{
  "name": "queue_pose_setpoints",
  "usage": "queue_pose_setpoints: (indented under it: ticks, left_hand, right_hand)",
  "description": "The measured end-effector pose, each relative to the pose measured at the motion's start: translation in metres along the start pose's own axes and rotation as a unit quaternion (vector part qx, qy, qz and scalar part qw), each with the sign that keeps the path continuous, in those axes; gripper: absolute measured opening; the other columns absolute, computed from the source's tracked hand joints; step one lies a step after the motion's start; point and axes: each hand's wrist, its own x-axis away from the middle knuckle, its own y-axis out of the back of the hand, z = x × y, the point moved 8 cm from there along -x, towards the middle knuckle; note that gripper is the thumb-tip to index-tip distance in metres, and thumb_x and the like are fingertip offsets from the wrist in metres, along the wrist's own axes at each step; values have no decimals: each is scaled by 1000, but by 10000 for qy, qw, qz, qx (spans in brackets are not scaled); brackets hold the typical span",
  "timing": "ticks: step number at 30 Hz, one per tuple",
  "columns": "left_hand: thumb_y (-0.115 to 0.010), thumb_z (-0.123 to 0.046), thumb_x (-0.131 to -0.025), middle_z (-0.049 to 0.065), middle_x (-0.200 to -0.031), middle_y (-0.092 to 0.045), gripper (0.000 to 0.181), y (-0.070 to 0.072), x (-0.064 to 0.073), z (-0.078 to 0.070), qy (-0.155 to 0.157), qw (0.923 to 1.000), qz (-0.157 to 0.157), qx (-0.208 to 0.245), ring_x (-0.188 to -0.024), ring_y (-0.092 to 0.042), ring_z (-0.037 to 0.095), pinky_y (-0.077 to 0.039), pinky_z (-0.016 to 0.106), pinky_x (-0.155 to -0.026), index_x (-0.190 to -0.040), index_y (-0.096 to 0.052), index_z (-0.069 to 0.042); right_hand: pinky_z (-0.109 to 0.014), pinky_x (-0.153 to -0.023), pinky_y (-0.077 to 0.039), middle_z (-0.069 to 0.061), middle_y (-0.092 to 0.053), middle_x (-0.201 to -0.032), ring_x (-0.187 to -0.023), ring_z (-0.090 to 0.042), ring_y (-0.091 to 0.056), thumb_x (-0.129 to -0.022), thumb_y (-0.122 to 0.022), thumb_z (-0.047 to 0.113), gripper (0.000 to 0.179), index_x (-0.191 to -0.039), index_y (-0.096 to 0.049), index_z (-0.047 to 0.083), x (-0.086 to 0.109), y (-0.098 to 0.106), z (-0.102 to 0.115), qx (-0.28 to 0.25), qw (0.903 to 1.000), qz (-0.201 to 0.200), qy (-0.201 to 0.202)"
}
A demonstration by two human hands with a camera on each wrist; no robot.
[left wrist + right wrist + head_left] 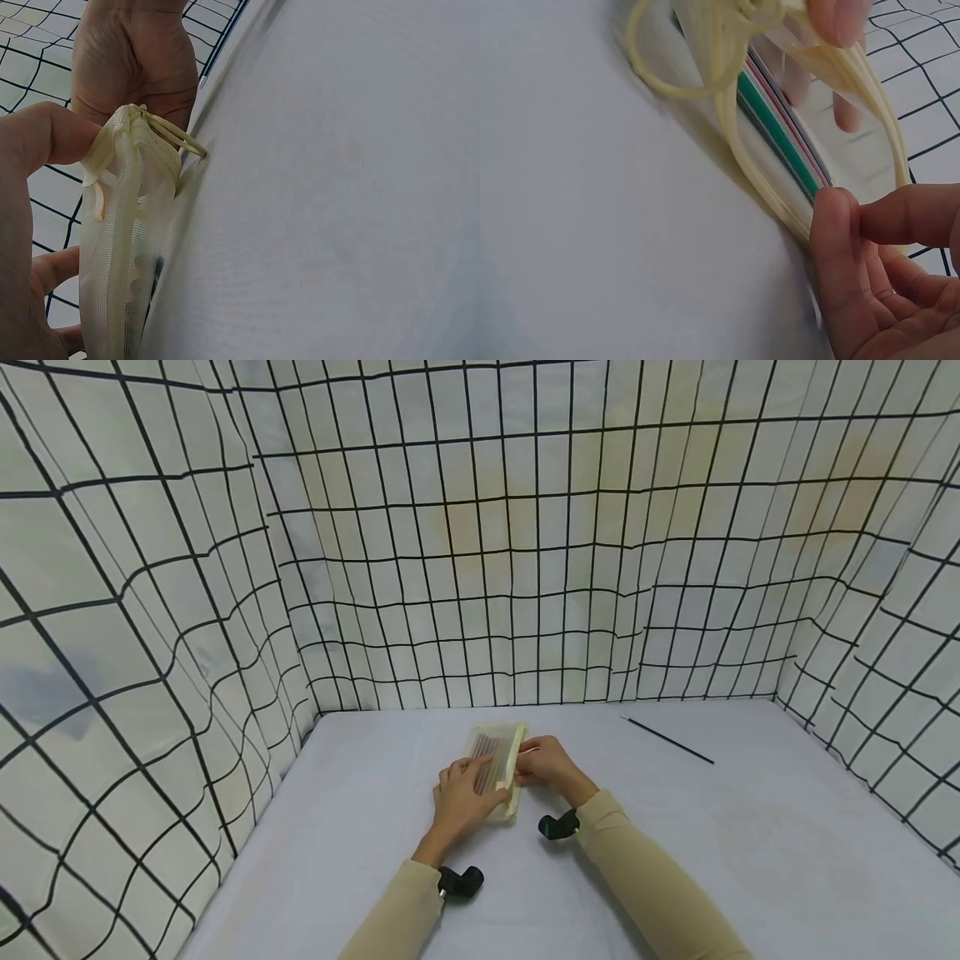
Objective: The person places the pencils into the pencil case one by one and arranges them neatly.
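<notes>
A pale yellow, see-through mesh pouch [512, 752] lies on the white table, with long slim striped sticks [780, 120], pencil-like, visible through its gaping side. One of them is green. Fingers spread over the pouch, my left hand [461, 797] holds it, the thumb at its right edge. My right hand [551, 768] is at the pouch's right side. In the right wrist view, its thumb and index finger pinch at the opening's edge, beside the stick ends; what lies between the fingertips is hidden. A yellow strap loop [641, 64] hangs from the pouch's near end.
A thin dark pencil-like stick [667, 739] lies on the table [750, 827] to the right, beyond the right hand. Black netting [525, 568] over white sheets stands at the back and both sides. Each wrist wears a small black camera [461, 882].
</notes>
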Motion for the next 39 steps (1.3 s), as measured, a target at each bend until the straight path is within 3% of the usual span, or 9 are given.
queue_pose_setpoints:
  ticks: [8,16,25,34,39]
  left_hand:
    - [-71,-48,-76,15,-149,-47,76,0,1,-1,35,10000,39,55,-132,-39,36,-31,61,-106,-147,-55,-26]
    - [-72,-45,-75,14,-148,-48,76,1,2,-4,45,9999,5,126,-132,-39,35,-31,60,-106,-146,-56,-25]
    - [-71,-48,-76,14,-150,-46,76,1,1,-1,70,9999,54,75,-135,-38,36,-29,61,-109,-147,-55,-26]
    - [-72,-48,-75,15,-150,-46,77,0,2,-1,31,9999,54,95,-135,-38,36,-30,61,-108,-147,-55,-25]
    - [-71,-48,-75,15,-150,-46,77,0,2,-1,13,9999,47,112,-134,-38,36,-30,61,-108,-147,-55,-26]
  right_hand:
    - [-28,-67,-60,-10,-66,-88,-74,-16,-66,-92,-60,0,37,-129,-59,-7,4,13,-1,173,9996,9,239]
    - [-30,-70,-59,-12,-68,-97,-78,-19,-68,-93,-64,5,30,-123,-65,2,13,34,-4,1140,9921,60,521]
    - [-29,-66,-54,-9,-67,-95,-75,-18,-65,-94,-63,10,28,-121,-66,4,22,56,-3,1900,9788,111,751]
    - [-30,-64,-54,-8,-64,-98,-75,-18,-63,-94,-61,9,26,-120,-66,7,36,75,-1,2577,9571,519,1219]
    - [-32,-64,-55,-8,-65,-100,-77,-19,-64,-93,-64,5,29,-121,-66,6,44,95,5,3055,9350,589,1704]
